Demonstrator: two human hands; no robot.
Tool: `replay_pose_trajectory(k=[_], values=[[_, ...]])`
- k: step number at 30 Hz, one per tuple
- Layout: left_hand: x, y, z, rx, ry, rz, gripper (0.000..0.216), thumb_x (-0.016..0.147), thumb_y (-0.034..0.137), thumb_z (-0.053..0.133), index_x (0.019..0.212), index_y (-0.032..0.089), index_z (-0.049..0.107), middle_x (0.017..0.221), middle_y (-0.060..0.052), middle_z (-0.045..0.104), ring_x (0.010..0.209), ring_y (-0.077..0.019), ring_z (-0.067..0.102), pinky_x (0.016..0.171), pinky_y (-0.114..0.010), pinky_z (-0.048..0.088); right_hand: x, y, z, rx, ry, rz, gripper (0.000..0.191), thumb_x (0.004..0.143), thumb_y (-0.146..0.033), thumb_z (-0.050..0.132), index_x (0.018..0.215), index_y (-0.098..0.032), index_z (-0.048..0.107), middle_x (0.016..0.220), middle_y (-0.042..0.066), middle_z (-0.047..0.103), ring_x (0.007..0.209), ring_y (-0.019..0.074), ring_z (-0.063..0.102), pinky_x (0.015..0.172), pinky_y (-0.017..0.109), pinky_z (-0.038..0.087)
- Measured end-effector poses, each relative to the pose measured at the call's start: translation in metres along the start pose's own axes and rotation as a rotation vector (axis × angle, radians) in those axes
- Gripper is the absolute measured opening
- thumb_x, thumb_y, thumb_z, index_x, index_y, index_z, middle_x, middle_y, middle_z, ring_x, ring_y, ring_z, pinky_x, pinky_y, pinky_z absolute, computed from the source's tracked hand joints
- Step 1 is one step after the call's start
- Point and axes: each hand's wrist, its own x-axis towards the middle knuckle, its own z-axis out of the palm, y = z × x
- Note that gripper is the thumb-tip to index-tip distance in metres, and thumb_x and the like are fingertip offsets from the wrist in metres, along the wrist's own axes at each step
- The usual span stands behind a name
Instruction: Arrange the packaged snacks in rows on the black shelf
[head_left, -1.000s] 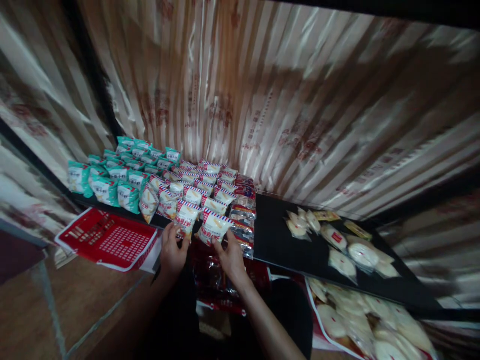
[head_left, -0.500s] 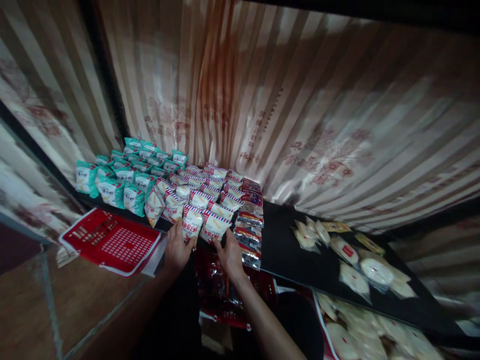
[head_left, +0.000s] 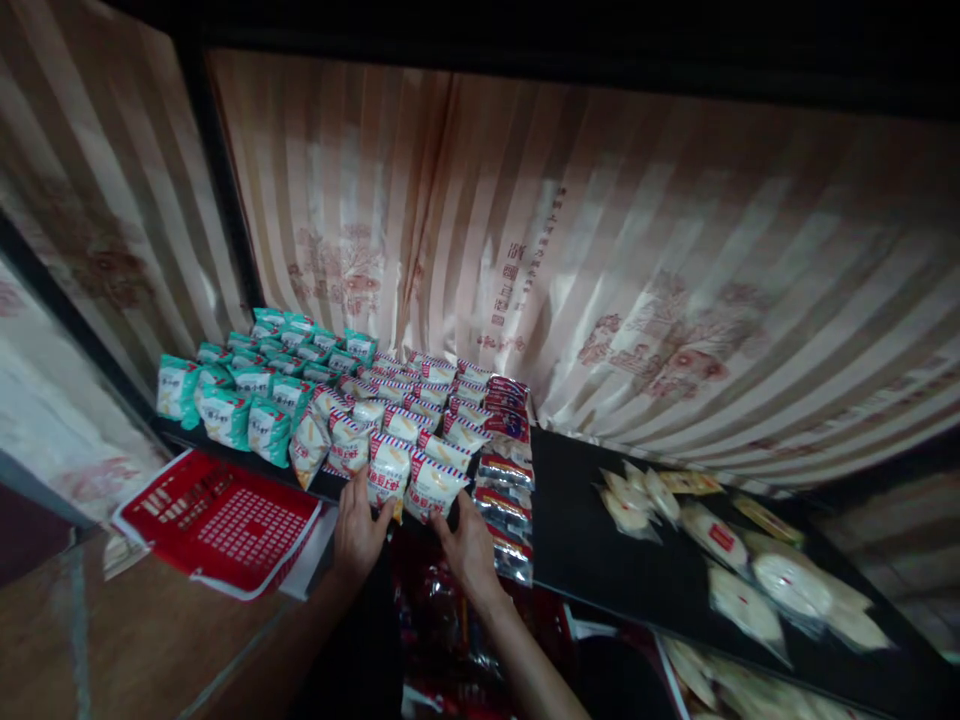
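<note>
Two white snack bags with red lettering and striped top edges stand side by side at the shelf's front edge. My left hand point(head_left: 361, 532) grips the left snack bag point(head_left: 389, 472), its thumb low on the front and the fingers along the side. Around the lower right side of the right snack bag point(head_left: 433, 488) my right hand point(head_left: 469, 545) is closed, thumb at the front. Behind these two are rows of matching white bags point(head_left: 401, 424). Flat shiny red-and-silver packets point(head_left: 504, 505) lie in a column just right of my right hand.
Teal snack bags point(head_left: 226, 418) fill the left end of the black shelf point(head_left: 566, 510). Pale round packs point(head_left: 793, 583) lie to the right. A red basket point(head_left: 225, 530) sits below on the left; more shiny red packets point(head_left: 450, 610) are under my hands. A striped curtain point(head_left: 600, 250) hangs behind.
The view has tilted up slightly, so the shelf and bags appear lower. Both hands keep their hold on the two front bags, which stay in about the same spot.
</note>
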Motion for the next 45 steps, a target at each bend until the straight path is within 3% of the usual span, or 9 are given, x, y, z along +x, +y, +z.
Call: replay_pose_trajectory(k=[7, 18, 23, 32, 45], values=[[0.003, -0.007, 0.003, -0.050, -0.045, -0.016, 0.058, 0.085, 0.041, 0.048, 0.133, 0.012, 0.033, 0.119, -0.017, 0.051, 0.113, -0.0307, 0.048, 0.089, -0.047, 0.046, 0.001, 0.004, 0.004, -0.019, 0.034, -0.029, 0.039, 0.080, -0.032, 0.051, 0.112, -0.011, 0.053, 0.109, 0.017, 0.061, 0.103, 0.0279, 0.057, 0.088, 0.040, 0.045], [0.006, 0.002, 0.006, -0.003, 0.064, 0.018, 0.056, 0.085, 0.042, 0.049, 0.133, 0.015, 0.035, 0.115, -0.014, 0.045, 0.110, -0.0294, 0.046, 0.092, -0.048, 0.042, 0.005, -0.004, 0.000, -0.068, 0.083, -0.045, 0.036, 0.083, -0.048, 0.048, 0.097, -0.016, 0.054, 0.098, 0.013, 0.059, 0.095, 0.0257, 0.054, 0.082, 0.038, 0.046], [0.006, 0.000, 0.012, 0.029, 0.099, 0.014, 0.053, 0.084, 0.042, 0.051, 0.130, 0.016, 0.041, 0.110, -0.013, 0.045, 0.103, -0.0280, 0.048, 0.087, -0.046, 0.045, 0.007, -0.003, 0.001, -0.074, 0.033, -0.010, 0.034, 0.085, -0.047, 0.045, 0.097, -0.017, 0.055, 0.097, 0.012, 0.061, 0.093, 0.0250, 0.056, 0.081, 0.037, 0.046], [0.008, -0.003, 0.018, -0.027, 0.114, 0.048, 0.057, 0.085, 0.043, 0.050, 0.131, 0.012, 0.036, 0.112, -0.015, 0.048, 0.106, -0.0283, 0.048, 0.083, -0.042, 0.047, 0.011, 0.000, 0.003, -0.053, 0.020, 0.018, 0.037, 0.084, -0.049, 0.044, 0.096, -0.015, 0.055, 0.093, 0.013, 0.064, 0.090, 0.0250, 0.059, 0.079, 0.036, 0.046], [0.006, -0.003, 0.021, 0.110, 0.118, 0.151, 0.053, 0.087, 0.038, 0.049, 0.131, 0.010, 0.041, 0.109, -0.016, 0.048, 0.104, -0.0271, 0.048, 0.085, -0.039, 0.046, 0.012, 0.004, 0.009, -0.115, 0.009, 0.053, 0.039, 0.085, -0.050, 0.043, 0.098, -0.015, 0.055, 0.095, 0.013, 0.064, 0.092, 0.0249, 0.060, 0.079, 0.034, 0.045]])
